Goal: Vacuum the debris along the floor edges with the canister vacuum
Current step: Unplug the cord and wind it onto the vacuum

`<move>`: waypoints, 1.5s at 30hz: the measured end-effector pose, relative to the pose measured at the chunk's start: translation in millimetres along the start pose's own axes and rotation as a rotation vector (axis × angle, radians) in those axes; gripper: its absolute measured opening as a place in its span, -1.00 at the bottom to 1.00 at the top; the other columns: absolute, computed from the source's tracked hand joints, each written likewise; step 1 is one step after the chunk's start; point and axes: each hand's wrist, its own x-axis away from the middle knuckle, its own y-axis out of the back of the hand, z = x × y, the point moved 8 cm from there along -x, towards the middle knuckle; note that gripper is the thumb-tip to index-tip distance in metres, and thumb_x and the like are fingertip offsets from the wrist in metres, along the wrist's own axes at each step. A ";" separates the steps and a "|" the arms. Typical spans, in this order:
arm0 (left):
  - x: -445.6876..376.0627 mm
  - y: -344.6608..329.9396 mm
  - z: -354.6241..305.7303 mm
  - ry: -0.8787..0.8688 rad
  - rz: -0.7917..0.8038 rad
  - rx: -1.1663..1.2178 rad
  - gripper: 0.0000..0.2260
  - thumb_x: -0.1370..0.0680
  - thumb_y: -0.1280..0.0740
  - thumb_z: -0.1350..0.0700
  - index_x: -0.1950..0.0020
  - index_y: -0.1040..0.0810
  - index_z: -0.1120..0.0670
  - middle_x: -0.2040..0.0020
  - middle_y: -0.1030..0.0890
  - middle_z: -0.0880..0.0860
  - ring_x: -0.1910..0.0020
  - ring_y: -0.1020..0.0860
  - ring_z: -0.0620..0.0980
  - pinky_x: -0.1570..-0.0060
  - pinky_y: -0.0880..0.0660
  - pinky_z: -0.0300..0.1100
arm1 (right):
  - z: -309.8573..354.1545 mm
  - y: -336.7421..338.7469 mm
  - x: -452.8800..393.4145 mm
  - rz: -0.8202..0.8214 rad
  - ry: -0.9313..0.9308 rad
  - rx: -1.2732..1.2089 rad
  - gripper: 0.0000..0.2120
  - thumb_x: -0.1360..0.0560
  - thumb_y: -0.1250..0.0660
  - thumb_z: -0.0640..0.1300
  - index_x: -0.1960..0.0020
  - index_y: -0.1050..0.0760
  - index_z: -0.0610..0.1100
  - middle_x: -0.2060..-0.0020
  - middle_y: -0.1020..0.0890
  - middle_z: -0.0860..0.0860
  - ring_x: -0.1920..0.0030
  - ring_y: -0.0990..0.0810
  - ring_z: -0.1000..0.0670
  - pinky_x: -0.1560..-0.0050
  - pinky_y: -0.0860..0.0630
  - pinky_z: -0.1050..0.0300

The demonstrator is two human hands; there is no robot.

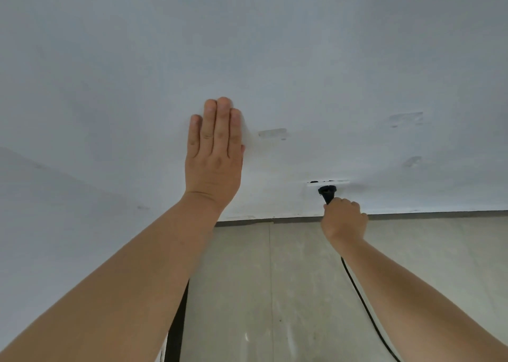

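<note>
Your left hand (pixel 214 153) lies flat on the wall (pixel 275 45), fingers (pixel 221 125) straight and pressed together, bracing you; keep it there for balance. To the right, your right hand (pixel 343 221) curls around the black plug (pixel 327 192), which sits at the low white socket (pixel 328 183) just above the floor (pixel 275 293). Whether the plug is fully seated is hard to tell, so move it straight along the pins, gripping the plug body and not the cord (pixel 365 306) that trails back toward you on the right. The vacuum itself is out of view; no debris shows along the floor edge here.
</note>
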 end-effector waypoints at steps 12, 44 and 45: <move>1.6 -7.1 1.9 -0.041 0.016 -0.028 -0.49 -0.66 0.11 0.09 -0.47 0.32 0.23 -0.47 0.39 0.12 -0.47 0.35 0.07 -0.45 0.32 -0.04 | -1.9 -0.5 -1.2 -0.016 0.030 -0.077 -0.69 -0.65 0.02 -0.08 -0.21 -0.40 -0.19 -0.10 -0.52 -0.06 -0.16 -0.47 -0.06 -0.02 -0.40 0.11; -101.0 155.2 -294.7 -0.326 1.073 0.366 -0.51 -0.65 0.08 0.05 -0.52 0.18 0.16 -0.54 0.15 0.09 -0.52 0.15 0.03 -0.45 0.07 -0.08 | -338.8 208.0 236.4 -0.057 -0.596 -1.563 -0.79 -0.58 -0.20 -0.23 0.22 -0.40 -0.25 0.31 -0.56 -0.14 0.32 -0.57 -0.03 0.40 -0.58 0.27; -114.4 164.6 -318.3 -0.372 1.078 0.384 -0.51 -0.65 0.07 0.05 -0.52 0.14 0.15 -0.54 0.09 0.07 -0.52 0.11 0.02 -0.44 0.03 -0.09 | -364.7 220.0 251.3 -0.100 -0.626 -1.655 -0.78 -0.58 -0.21 -0.23 0.23 -0.41 -0.25 0.30 -0.56 -0.15 0.30 -0.58 -0.04 0.40 -0.59 0.26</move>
